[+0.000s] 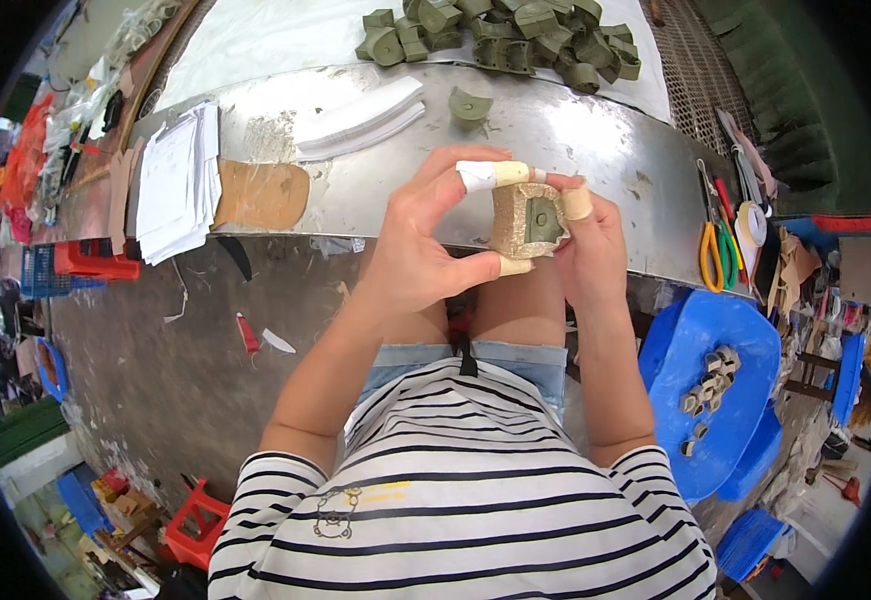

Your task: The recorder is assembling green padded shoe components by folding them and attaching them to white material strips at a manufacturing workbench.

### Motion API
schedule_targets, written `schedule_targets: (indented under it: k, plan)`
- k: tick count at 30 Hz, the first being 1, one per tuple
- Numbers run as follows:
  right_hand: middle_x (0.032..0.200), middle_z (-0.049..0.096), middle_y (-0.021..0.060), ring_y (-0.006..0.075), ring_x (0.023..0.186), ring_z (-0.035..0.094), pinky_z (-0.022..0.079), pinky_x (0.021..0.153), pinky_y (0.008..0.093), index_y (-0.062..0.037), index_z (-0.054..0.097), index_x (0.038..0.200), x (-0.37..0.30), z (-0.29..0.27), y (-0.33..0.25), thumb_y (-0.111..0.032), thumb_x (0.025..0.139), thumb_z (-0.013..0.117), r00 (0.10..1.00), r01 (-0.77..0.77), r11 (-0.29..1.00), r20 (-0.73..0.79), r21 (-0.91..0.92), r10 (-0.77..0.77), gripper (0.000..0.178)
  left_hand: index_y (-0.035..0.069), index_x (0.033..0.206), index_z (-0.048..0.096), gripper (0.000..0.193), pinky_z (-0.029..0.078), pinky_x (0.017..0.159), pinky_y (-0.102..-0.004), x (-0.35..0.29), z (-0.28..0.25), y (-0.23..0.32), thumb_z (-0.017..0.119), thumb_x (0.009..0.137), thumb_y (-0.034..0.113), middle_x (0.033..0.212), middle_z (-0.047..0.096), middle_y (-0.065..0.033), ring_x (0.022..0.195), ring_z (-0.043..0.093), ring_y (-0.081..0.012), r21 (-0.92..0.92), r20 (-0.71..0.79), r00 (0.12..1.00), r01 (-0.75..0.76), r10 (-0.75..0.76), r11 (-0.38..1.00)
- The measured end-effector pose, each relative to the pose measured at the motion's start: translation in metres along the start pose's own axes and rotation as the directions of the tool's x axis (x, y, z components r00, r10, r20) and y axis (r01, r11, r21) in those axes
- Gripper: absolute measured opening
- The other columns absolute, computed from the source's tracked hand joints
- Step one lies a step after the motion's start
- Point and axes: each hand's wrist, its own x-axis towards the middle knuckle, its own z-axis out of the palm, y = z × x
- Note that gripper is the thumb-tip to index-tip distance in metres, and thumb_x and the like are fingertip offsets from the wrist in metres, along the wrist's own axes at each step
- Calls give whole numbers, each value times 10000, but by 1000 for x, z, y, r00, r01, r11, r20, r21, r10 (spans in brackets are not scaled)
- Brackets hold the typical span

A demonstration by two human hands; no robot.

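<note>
Between my two hands, above the table's near edge, is a small open box-shaped piece (511,222), with glittery gold-beige sides and a green inside with a small round knob or stud. My left hand (411,240) closes on it from the left, the index finger along its top and the thumb under its lower corner. On the right side, my right hand (596,245) pinches its rim with thumb and fingers. Pale tape or finger covers wrap several fingertips. A loose green piece (470,108) lies on the metal table just beyond my hands.
A pile of green pieces (496,40) covers the table's far side. Folded white material (361,118), papers (171,180) and a brown sheet (266,195) lie left. Scissors (711,255) and a tape roll (752,224) are right. A blue plastic tub (681,440) below holds small pieces (713,380).
</note>
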Motion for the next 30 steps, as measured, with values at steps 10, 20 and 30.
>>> schedule_targets:
  k: [10,20,30]
  plan:
    - [876,621,34,63,712,555,459,630,208,42,596,1128,-6,21,-6,-243,974,478,997,6,990,-74,139,4,345,37,1093,572,552,469,854,-344,-9,18,5,744,568,46,1129,554,-118,1019,570,-269,128,-196,978,-42,67,991]
    - [952,623,10,45,752,541,437,636,190,24,572,1189,-11,22,-9,-186,960,491,998,64,998,22,9,-64,321,5,1123,542,571,451,874,-326,-11,22,7,778,609,76,1093,530,-97,1007,553,-220,190,-221,975,16,27,982]
    - [1143,589,91,131,907,596,508,669,240,3,509,1259,-33,-38,-5,-180,916,553,981,18,999,-191,-44,-26,392,14,1081,559,487,443,897,-391,-9,19,-10,744,642,111,1156,522,-168,1059,522,-342,341,-36,999,22,-10,940]
